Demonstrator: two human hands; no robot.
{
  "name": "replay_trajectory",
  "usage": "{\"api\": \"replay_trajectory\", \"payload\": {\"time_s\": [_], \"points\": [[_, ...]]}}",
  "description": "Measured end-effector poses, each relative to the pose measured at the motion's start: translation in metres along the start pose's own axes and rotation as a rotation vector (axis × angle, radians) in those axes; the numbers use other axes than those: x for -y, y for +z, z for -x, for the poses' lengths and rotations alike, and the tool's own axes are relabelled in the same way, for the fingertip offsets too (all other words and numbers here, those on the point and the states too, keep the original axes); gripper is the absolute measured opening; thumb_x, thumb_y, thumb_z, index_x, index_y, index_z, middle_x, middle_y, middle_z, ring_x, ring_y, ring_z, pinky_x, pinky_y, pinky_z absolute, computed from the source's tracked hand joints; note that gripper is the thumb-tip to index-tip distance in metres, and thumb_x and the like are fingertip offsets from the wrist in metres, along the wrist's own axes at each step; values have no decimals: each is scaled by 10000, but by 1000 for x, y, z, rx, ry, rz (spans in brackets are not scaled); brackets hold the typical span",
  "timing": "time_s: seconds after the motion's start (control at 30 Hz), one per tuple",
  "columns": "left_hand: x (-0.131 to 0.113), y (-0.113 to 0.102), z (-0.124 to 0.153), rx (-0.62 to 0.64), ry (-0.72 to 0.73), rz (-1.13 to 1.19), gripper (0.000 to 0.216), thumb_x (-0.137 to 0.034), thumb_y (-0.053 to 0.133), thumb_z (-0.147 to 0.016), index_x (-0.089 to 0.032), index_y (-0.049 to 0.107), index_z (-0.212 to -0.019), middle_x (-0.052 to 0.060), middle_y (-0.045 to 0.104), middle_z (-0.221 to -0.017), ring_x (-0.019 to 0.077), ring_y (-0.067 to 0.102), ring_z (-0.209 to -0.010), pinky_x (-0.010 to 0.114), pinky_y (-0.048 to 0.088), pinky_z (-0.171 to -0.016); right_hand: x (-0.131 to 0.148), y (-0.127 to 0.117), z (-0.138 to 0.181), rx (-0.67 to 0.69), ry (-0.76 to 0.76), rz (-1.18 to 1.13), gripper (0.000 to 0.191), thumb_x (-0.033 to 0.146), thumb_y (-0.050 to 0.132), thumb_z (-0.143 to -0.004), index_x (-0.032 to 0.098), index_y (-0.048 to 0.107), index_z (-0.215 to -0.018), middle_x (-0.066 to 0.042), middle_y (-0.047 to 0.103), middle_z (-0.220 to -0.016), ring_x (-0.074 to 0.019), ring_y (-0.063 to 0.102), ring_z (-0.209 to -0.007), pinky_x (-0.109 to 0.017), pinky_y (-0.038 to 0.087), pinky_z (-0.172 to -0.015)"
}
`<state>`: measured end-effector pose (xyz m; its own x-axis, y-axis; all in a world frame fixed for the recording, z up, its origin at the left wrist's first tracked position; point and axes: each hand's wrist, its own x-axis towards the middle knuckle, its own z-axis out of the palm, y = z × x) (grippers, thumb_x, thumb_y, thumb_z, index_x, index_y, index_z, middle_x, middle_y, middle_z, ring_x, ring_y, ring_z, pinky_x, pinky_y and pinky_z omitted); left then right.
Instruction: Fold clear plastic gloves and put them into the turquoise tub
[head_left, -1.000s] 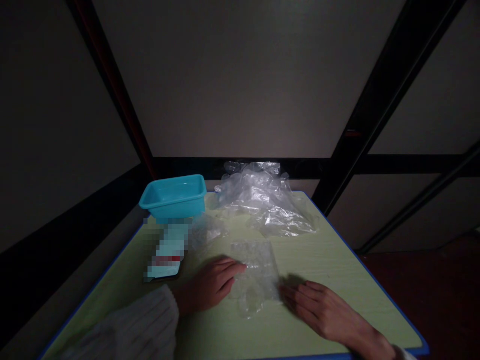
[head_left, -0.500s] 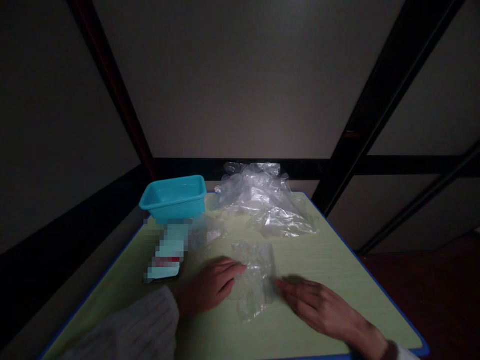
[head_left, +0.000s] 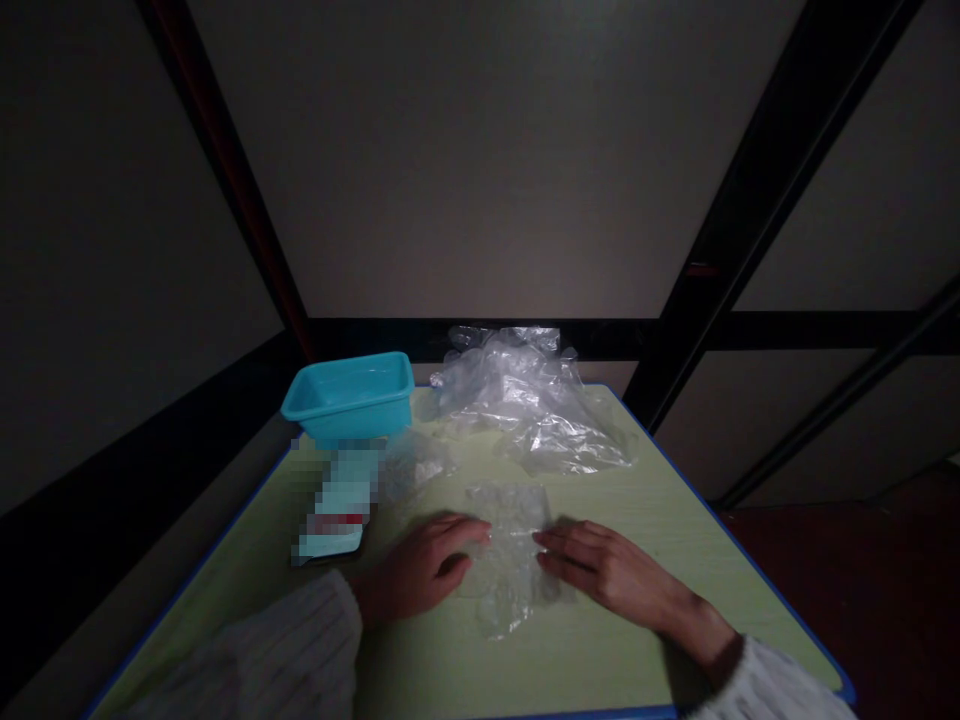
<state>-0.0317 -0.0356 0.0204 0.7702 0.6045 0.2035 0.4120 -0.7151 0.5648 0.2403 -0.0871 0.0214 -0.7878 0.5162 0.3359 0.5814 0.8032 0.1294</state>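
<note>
A thin, clear plastic disposable glove (head_left: pixel 511 570), folded and wrinkled, lies flat between my hands on the table. At its left edge rest the fingertips of my left hand (head_left: pixel 424 565), fingers stretched out and thumb apart. My right hand (head_left: pixel 611 570) comes in from the other side, its outstretched fingertips on the glove's right edge. Both hands are open. Part of the glove's outline is hard to make out against the pale tabletop.
Behind lies a heap of clear plastic gloves (head_left: pixel 525 390), with another crumpled clear piece (head_left: pixel 416 465) to its left. A turquoise basin (head_left: pixel 360 413) stands at the back left. Before it is a blurred-out phone-like object (head_left: pixel 341 500). The yellow-green table (head_left: pixel 675 520) has a blue edge.
My right hand has moved left and slightly away from me, from beside the glove onto its right edge. My left hand has barely moved.
</note>
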Motion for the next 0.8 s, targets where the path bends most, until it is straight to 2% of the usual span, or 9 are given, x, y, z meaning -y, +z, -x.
{"api": "replay_trajectory", "payload": {"time_s": [0.27,0.5,0.67,0.8], "points": [[1,-5,2,-47,-86,66,347,-59,459,-698,-199,605,-980,41,640,-1091,186,561,-1047,323,405,-955,1,0,4,20,33,-92,256,136,427,-928,130,587,-1127,-83,664,-1112,-203,605,-998,-371,502,-864],[6,-8,3,-47,-25,68,436,-77,481,-663,-182,548,-1080,48,647,-1010,209,564,-1017,362,391,-965,2,-7,2,53,79,-186,313,158,323,-947,127,573,-1134,-123,679,-1033,-215,617,-910,-385,508,-790],[6,-10,2,-12,-7,97,584,-61,506,-594,-170,478,-1167,61,614,-1041,235,522,-1068,390,350,-1002,-2,-19,-7,118,256,-441,274,185,347,-924,160,610,-995,-84,672,-902,-204,607,-834,-343,483,-756],[5,-9,2,-15,-11,105,681,-61,530,-573,-206,426,-1230,45,600,-1050,242,505,-1078,423,314,-1025,-7,-20,-16,98,472,-656,304,273,361,-925,176,594,-755,-19,600,-669,-162,560,-619,-264,433,-571]]}}
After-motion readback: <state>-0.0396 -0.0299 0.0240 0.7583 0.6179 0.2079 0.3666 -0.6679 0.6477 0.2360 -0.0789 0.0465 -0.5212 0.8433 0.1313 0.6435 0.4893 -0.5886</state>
